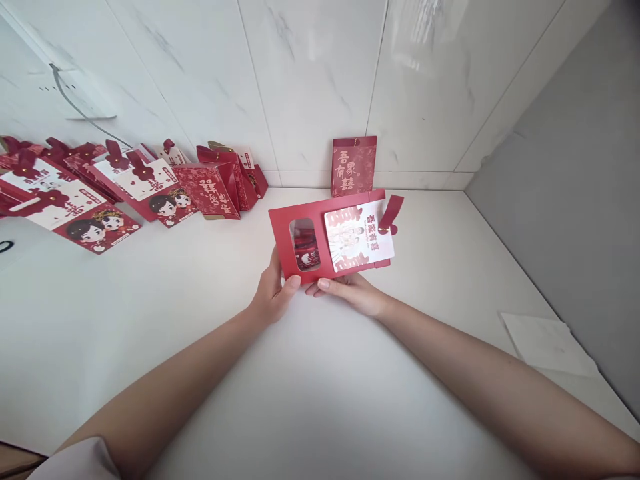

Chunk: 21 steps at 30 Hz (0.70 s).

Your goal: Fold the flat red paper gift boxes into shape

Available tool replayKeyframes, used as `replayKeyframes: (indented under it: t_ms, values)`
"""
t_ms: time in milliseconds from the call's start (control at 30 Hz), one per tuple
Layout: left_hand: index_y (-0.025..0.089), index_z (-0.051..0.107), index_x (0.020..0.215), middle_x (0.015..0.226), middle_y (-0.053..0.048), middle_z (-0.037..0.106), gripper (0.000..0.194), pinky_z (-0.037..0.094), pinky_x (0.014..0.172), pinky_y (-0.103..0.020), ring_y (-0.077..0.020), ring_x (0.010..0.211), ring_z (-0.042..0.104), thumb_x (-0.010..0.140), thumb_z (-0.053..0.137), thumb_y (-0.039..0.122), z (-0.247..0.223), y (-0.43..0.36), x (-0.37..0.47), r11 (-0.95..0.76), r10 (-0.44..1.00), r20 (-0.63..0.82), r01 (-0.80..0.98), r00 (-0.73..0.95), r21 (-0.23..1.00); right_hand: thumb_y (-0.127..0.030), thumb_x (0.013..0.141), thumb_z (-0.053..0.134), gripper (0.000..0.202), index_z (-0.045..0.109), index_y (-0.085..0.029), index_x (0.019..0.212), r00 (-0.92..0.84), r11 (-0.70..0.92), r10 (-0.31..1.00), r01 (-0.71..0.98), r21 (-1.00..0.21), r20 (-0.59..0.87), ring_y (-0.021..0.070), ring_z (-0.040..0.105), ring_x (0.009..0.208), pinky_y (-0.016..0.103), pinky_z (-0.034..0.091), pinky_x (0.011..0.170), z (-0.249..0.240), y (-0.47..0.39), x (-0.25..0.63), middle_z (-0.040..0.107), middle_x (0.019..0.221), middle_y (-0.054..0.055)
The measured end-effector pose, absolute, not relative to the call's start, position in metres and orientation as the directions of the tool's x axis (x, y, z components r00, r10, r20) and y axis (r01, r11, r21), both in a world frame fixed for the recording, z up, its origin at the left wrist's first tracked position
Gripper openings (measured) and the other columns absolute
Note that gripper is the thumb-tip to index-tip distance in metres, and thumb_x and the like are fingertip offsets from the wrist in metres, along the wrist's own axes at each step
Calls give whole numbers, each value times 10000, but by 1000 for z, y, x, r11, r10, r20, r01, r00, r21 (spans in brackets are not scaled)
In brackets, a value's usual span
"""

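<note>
A red gift box (281,230) is held sideways above the white table, between both my hands. Its clear window shows small red packets (306,248) inside. A white printed card (359,235) lies over the box's right half, with a dark red ribbon (391,213) at that end. My left hand (275,291) grips the box's lower left corner, thumb in front and fingers mostly hidden behind. Beneath the lower edge, my right hand (354,292) supports the box, its thumb at the edge and its fingers partly under it.
Several red and white gift boxes (80,200) stand crowded at the back left. Another red box (354,167) leans against the marbled wall (315,80). A white sheet (547,341) lies at the right, beside the grey wall (565,200). A cable (83,110) hangs at the upper left.
</note>
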State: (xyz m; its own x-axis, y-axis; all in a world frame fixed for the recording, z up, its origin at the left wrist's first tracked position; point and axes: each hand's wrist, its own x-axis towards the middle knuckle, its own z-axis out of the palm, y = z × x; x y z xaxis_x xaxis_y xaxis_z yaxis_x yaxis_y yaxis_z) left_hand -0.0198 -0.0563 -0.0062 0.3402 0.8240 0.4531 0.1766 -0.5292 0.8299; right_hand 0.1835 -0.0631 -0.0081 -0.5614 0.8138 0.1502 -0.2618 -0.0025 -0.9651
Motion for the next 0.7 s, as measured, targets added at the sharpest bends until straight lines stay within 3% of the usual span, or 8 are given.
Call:
replayKeyframes:
  t_ms: [200,333,433,500,600,700]
  values:
    - [213,379,1406,1025,-87,667,606,490,723,-333,-188,791,603,916,509,545,-6,-57,-21,-551,817,464,224,343,804,-490,874,646,380,698,-232,1148,-578,-19,804,-258,-966,139,225,695,998,397,560,895,-7,-62,186,728,1102,79]
    - [221,393,1397,1067,-94,670,584,491,728,-329,-195,815,623,912,539,513,-5,-58,-21,-545,817,455,219,353,810,-481,859,664,391,681,-263,1184,-566,-7,810,-272,-962,154,242,669,1064,413,548,918,-2,-65,185,702,1180,65]
    - [240,415,1390,1214,-112,631,558,502,790,-347,-225,937,636,904,581,456,-3,-59,-19,-536,806,429,197,408,821,-456,840,691,418,654,-279,1217,-485,48,854,-287,-957,189,250,594,1205,424,474,1044,3,-68,183,655,1278,41]
    - [257,358,1444,1384,-128,524,634,495,898,-396,-275,1122,588,895,580,485,-2,-58,-17,-506,810,415,136,414,852,-449,850,678,430,625,-276,1240,-411,63,890,-319,-946,198,250,558,1256,428,423,1100,1,-67,181,640,1303,35]
    - [305,166,1532,1545,-104,338,754,408,1069,-469,-313,1355,418,909,455,617,-5,-54,-18,-421,867,409,-22,283,907,-446,863,649,449,555,-290,1273,-329,15,931,-403,-915,160,255,560,1256,430,454,1068,-9,-62,179,621,1326,32]
    - [315,168,1535,1549,-80,347,709,374,1117,-464,-289,1393,390,934,360,638,-9,-49,-21,-308,928,330,-143,172,940,-486,882,596,505,461,-299,1331,-304,-33,948,-399,-916,98,260,529,1286,433,470,1043,-17,-57,178,548,1411,36]
